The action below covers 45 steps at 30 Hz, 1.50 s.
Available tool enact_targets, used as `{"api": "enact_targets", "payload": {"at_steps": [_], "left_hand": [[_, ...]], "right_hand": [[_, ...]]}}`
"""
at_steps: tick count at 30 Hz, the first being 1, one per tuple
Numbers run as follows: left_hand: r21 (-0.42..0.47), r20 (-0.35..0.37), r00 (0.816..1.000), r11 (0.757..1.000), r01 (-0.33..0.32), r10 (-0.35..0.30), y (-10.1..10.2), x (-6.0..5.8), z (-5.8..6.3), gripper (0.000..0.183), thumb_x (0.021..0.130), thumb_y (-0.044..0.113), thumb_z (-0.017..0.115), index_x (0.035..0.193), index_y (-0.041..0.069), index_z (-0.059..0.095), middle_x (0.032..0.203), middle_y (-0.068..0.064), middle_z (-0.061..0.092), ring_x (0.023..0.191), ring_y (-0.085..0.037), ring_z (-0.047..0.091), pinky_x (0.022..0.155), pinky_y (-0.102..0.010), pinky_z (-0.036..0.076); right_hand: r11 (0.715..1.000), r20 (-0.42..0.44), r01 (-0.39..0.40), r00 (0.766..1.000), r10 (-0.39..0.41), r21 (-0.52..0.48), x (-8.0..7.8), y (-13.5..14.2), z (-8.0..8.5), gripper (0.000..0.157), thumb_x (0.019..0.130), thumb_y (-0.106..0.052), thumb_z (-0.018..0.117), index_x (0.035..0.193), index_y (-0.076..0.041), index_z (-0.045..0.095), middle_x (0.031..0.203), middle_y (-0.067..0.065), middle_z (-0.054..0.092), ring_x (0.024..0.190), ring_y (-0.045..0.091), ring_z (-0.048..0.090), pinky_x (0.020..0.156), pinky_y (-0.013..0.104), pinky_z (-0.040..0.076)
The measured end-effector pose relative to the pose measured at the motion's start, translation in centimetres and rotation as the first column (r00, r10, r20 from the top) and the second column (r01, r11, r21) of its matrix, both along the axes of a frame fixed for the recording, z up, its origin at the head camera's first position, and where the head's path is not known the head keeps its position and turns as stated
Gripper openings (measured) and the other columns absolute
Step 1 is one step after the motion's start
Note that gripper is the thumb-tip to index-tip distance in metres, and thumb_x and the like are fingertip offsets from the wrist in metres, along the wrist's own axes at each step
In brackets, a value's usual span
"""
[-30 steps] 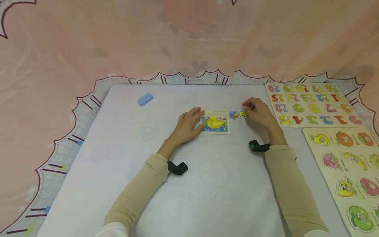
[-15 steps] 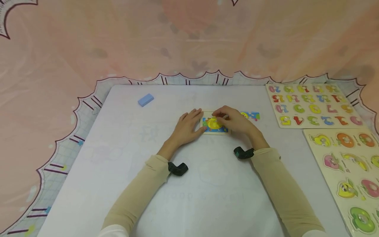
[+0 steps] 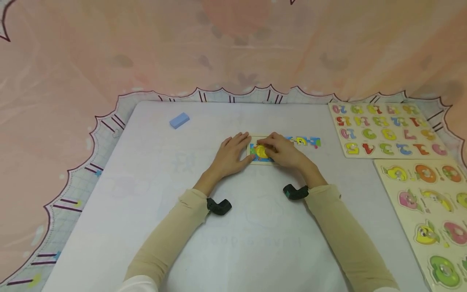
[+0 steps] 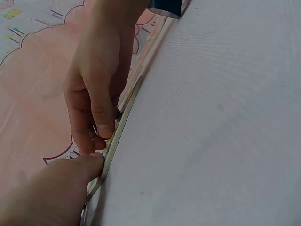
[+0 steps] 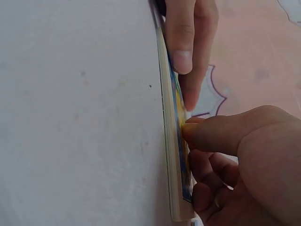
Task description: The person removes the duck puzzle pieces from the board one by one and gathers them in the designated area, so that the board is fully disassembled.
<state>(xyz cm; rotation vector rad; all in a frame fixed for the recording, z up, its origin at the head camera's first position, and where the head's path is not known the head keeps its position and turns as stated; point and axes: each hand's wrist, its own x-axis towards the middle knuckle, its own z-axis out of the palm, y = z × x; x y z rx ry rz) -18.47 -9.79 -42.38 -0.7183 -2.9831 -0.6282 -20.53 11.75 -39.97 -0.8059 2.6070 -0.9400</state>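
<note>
My left hand (image 3: 231, 155) lies at the left side of a small wooden puzzle frame (image 3: 260, 164), its fairly straight fingers and spread thumb touching the frame's edge. A yellow duck picture (image 3: 260, 151) on blue shows between the hands. Over the frame's right part, my right hand (image 3: 284, 152) has curled fingers, and its thumb (image 5: 195, 134) and fingertips pinch at a puzzle piece (image 5: 186, 188) there; the hand covers much of it. Right of the frame lie loose puzzle pieces in a row: a partly covered blue one, a yellow one with an eye (image 3: 301, 141) and a blue-green one (image 3: 315, 141).
A number board (image 3: 386, 129) stands at the back right, with a fruit board (image 3: 405, 221) nearer on the right edge. A blue block (image 3: 179, 121) lies at the back left. The white tabletop (image 3: 248, 227) ends at a patterned curtain (image 3: 164, 61).
My right hand has moved left from the loose pieces onto the frame, uncovering the blue-green piece. It has since shifted slightly. My left hand has stayed at the frame's left side.
</note>
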Motion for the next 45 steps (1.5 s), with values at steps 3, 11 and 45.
{"api": "enact_targets", "payload": {"at_steps": [3, 11, 45], "left_hand": [[0.004, -0.002, 1.000, 1.000, 0.003, -0.003, 0.0, 0.1, -0.1, 0.065, 0.093, 0.046, 0.052, 0.145, 0.011, 0.038, 0.154, -0.005, 0.032, 0.145, -0.022, 0.024, 0.118, -0.047, 0.017], [0.005, -0.006, 1.000, 1.000, 0.004, -0.004, 0.1, 0.4, -0.2, 0.065, 0.092, 0.045, 0.053, 0.145, 0.010, 0.038, 0.154, -0.005, 0.033, 0.145, -0.023, 0.024, 0.118, -0.048, 0.017], [-0.009, -0.034, 0.999, 1.000, 0.003, -0.004, -0.1, 0.0, -0.2, 0.065, 0.093, 0.046, 0.053, 0.145, 0.011, 0.038, 0.153, -0.005, 0.034, 0.144, -0.022, 0.026, 0.117, -0.046, 0.019]], "right_hand": [[1.000, -0.003, 0.010, 1.000, -0.010, 0.005, 0.2, -0.1, -0.1, 0.037, 0.096, -0.010, 0.049, 0.132, -0.010, 0.055, 0.114, 0.011, 0.052, 0.096, 0.022, 0.048, 0.083, 0.035, 0.042], [0.999, 0.009, 0.030, 1.000, -0.030, -0.027, 0.5, -0.1, -0.4, 0.035, 0.095, -0.008, 0.050, 0.129, -0.012, 0.055, 0.110, 0.010, 0.052, 0.099, 0.023, 0.049, 0.087, 0.038, 0.044], [0.964, 0.057, 0.157, 0.987, -0.148, -0.214, -0.4, 1.6, 0.9, 0.014, 0.095, -0.016, 0.056, 0.108, -0.011, 0.058, 0.108, 0.005, 0.065, 0.098, 0.021, 0.058, 0.085, 0.035, 0.047]]}}
